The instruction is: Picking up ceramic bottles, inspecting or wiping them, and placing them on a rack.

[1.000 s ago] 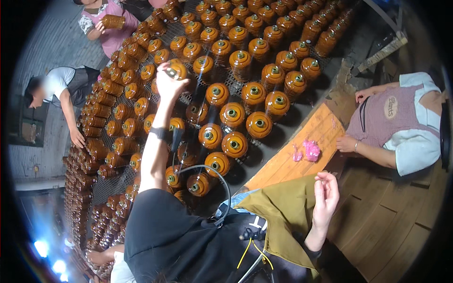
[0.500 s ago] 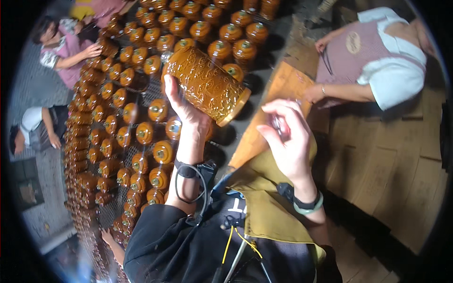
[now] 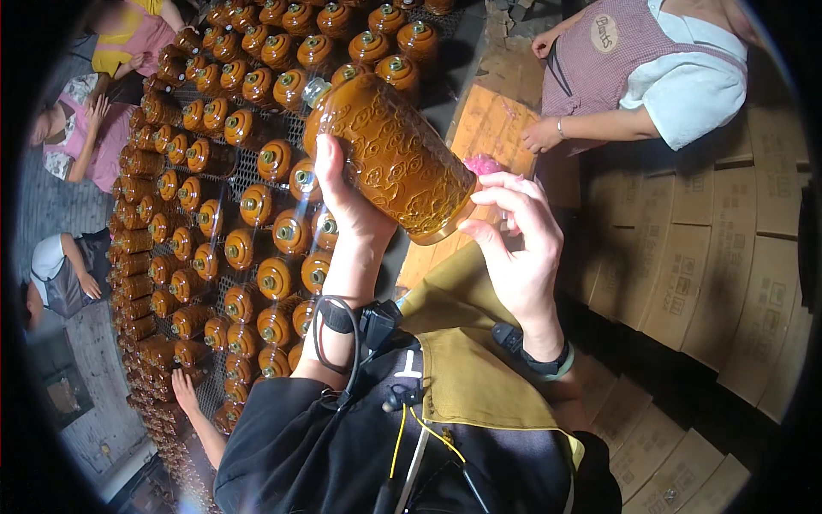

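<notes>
My left hand grips a glossy amber-brown jar with raised swirling patterns, thumb along its near side. The jar is tilted, its clear-topped neck toward the upper left and its base toward the lower right. At the base rim, the fingertips and thumb of my right hand are bent together; whatever small thing may be between them is hidden. Left of my arm stand many similar brown jars in rows.
A metal mesh surface carries the jars. An orange wooden board with a pink bundle lies beyond my right hand. A co-worker's hand rests by the board. Cardboard boxes are stacked at right; other people stand at left.
The jar has moved slightly right and downward with my left hand. My right hand has come from apart to touching the jar's base rim. The view has shifted.
</notes>
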Demonstrator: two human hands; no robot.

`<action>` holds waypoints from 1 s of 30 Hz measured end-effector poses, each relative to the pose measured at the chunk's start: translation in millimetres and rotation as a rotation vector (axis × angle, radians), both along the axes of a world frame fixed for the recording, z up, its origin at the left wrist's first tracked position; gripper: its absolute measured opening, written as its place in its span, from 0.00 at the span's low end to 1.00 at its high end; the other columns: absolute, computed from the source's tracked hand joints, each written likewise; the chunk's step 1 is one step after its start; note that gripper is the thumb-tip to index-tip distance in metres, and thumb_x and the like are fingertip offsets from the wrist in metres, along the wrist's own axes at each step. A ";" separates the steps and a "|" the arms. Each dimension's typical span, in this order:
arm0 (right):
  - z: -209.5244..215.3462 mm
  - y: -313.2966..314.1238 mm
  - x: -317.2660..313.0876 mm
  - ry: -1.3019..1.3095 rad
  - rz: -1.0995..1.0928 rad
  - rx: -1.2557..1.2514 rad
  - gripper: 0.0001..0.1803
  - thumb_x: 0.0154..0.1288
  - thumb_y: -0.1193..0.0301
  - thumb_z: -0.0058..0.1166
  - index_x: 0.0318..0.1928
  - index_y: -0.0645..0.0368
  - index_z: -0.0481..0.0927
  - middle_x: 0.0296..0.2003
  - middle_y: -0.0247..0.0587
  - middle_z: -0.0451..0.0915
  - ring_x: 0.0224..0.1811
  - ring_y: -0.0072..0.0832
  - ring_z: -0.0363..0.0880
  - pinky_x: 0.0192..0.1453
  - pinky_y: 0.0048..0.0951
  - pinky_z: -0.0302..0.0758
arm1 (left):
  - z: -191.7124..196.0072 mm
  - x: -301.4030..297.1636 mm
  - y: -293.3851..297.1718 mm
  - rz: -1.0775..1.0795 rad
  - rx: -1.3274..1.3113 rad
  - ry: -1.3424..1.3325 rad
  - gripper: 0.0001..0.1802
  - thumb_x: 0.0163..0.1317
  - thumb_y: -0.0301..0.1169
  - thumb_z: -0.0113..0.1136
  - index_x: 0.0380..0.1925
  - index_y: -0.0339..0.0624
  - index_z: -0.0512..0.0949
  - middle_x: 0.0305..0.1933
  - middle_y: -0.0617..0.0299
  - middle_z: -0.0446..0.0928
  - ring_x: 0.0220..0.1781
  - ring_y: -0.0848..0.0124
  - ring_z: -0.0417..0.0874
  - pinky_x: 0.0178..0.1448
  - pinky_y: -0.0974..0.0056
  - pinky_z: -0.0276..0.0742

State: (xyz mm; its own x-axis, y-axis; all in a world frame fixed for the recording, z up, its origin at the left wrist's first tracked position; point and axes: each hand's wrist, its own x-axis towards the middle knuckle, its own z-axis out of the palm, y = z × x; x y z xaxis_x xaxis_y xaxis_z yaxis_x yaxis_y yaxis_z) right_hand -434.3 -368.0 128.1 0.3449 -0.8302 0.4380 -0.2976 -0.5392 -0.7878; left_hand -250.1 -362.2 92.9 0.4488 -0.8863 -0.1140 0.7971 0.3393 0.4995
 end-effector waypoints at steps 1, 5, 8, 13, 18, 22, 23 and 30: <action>-0.4 1.5 -0.5 -0.001 -0.001 -0.002 0.17 0.51 0.75 0.71 0.42 0.60 0.80 0.47 0.38 0.81 0.31 0.19 0.67 0.32 0.19 0.64 | -0.1 0.2 0.6 0.000 0.001 -0.001 0.36 0.64 0.56 0.53 0.63 0.42 0.67 0.57 0.53 0.75 0.55 0.59 0.78 0.60 0.50 0.75; 6.0 6.7 1.3 -0.038 -0.027 0.085 0.17 0.49 0.79 0.70 0.42 0.60 0.81 0.44 0.44 0.80 0.46 0.38 0.79 0.49 0.34 0.76 | -2.2 -0.4 1.1 0.013 -0.008 -0.055 0.35 0.65 0.54 0.52 0.63 0.42 0.67 0.57 0.53 0.75 0.56 0.59 0.78 0.60 0.50 0.75; 3.2 4.3 -2.1 -0.027 -0.020 0.036 0.17 0.50 0.78 0.70 0.42 0.60 0.80 0.43 0.44 0.80 0.46 0.39 0.79 0.51 0.35 0.76 | 1.2 -2.9 1.0 0.011 -0.014 -0.063 0.34 0.65 0.53 0.52 0.63 0.42 0.67 0.57 0.53 0.75 0.56 0.59 0.78 0.60 0.50 0.76; 9.9 3.0 1.8 -0.044 -0.038 0.100 0.15 0.50 0.78 0.70 0.39 0.60 0.81 0.43 0.46 0.81 0.46 0.39 0.80 0.51 0.36 0.76 | 11.1 -3.4 3.1 0.057 0.022 -0.148 0.33 0.66 0.52 0.51 0.63 0.41 0.67 0.57 0.53 0.75 0.56 0.59 0.78 0.60 0.51 0.75; 5.1 0.2 -1.0 -0.005 -0.009 0.082 0.14 0.50 0.78 0.70 0.38 0.60 0.81 0.44 0.46 0.81 0.45 0.38 0.80 0.50 0.34 0.76 | 8.5 -0.3 5.5 0.102 0.002 -0.306 0.33 0.65 0.50 0.51 0.64 0.42 0.65 0.59 0.53 0.73 0.59 0.58 0.76 0.62 0.50 0.74; 12.8 2.5 3.5 -0.055 -0.039 0.213 0.13 0.51 0.78 0.69 0.38 0.60 0.81 0.45 0.45 0.81 0.45 0.36 0.80 0.48 0.32 0.76 | 8.7 0.4 6.5 0.090 -0.025 -0.256 0.33 0.64 0.49 0.52 0.64 0.42 0.65 0.59 0.53 0.73 0.59 0.58 0.76 0.64 0.50 0.73; 10.7 1.8 3.6 -0.055 -0.037 0.213 0.13 0.51 0.78 0.69 0.38 0.60 0.81 0.45 0.45 0.81 0.45 0.36 0.80 0.48 0.32 0.76 | 7.3 0.9 6.1 0.099 -0.023 -0.251 0.33 0.64 0.49 0.52 0.64 0.42 0.65 0.60 0.53 0.73 0.60 0.58 0.76 0.64 0.49 0.73; 10.3 -4.1 2.8 -0.059 0.005 0.172 0.12 0.51 0.78 0.69 0.37 0.61 0.82 0.45 0.46 0.81 0.46 0.36 0.81 0.46 0.30 0.76 | 12.8 2.0 2.8 0.075 -0.024 -0.175 0.32 0.63 0.48 0.52 0.63 0.42 0.65 0.59 0.53 0.72 0.60 0.57 0.75 0.64 0.49 0.73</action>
